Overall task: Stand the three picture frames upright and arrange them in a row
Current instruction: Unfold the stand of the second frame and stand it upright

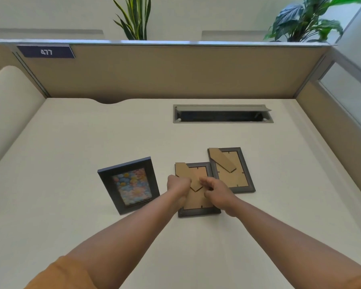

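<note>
Three dark picture frames are on the cream desk. The left frame stands propped up, its colourful flower picture facing me. Face down in the middle lies a second frame, showing a brown cardboard back and a fold-out stand. My left hand is closed on this frame's left edge. Over its right side, my right hand pinches at the tip of the stand. The right frame also lies face down, its stand flat, and its left edge touches the middle frame's corner.
A grey cable hatch is open in the desk behind the frames. Tan partition walls close the desk at the back and on the right. Beyond the partition stand two plants.
</note>
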